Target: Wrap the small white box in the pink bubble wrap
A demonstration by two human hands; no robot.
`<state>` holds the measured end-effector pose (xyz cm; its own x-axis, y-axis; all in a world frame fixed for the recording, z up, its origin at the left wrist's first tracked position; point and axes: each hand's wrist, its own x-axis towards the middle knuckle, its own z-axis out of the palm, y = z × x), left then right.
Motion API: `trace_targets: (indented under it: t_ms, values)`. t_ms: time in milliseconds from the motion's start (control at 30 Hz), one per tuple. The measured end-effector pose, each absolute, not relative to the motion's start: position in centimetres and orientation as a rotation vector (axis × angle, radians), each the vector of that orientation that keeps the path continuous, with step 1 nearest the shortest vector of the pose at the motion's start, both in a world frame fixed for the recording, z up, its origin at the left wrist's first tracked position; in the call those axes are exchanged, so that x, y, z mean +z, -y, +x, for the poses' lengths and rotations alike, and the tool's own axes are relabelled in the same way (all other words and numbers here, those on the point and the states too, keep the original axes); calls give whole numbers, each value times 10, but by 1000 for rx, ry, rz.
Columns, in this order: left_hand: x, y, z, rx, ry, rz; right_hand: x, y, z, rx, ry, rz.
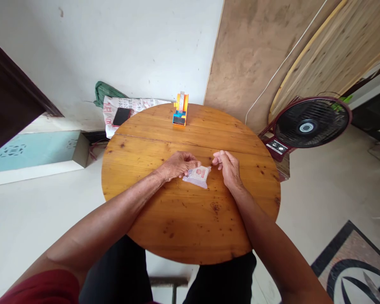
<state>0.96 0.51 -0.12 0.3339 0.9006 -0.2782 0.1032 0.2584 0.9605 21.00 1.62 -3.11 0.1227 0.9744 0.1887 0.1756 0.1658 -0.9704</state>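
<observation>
A small clear plastic packet (198,176) with a pale card and red print inside it is just above or on the round wooden table; I cannot tell which. My left hand (180,164) pinches its upper left edge between thumb and fingers. To the right of the packet, a little apart from it, is my right hand (227,165). Its fingers are curled in with the thumb against them, and whatever may be between them is too small to make out. An orange and blue tape dispenser (180,110) stands at the table's far edge.
The round wooden table (177,215) has a seam across its far part. Behind its left side lie a printed white sack (145,102), a dark phone (122,116) and a green bag (106,93). A fan (307,126) stands at the right, near a hanging white cord (269,80).
</observation>
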Motion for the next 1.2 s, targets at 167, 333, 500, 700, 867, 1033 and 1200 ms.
trace_targets:
  t_ms: [167,333,500,700,867,1033,1200]
  values:
    - [-4,-6,10,738,-1088,1186,-31,-16,210,885,1308,-1259]
    - [0,-6,11,741,-1098,1191,-32,-16,210,875,1316,-1276]
    - [-4,-6,11,765,-1083,1200,-32,-17,210,869,1300,-1261]
    - [-2,-8,4,793,-1126,1221,-30,-16,209,897,1263,-1240]
    - [1,-14,-6,942,-1195,1204,-29,-16,209,910,1261,-1232]
    - [-3,-18,-10,1045,-1170,1167,-31,-17,210,903,1274,-1239]
    - [-3,-17,-9,989,-1129,1203,-32,-18,211,904,1280,-1237]
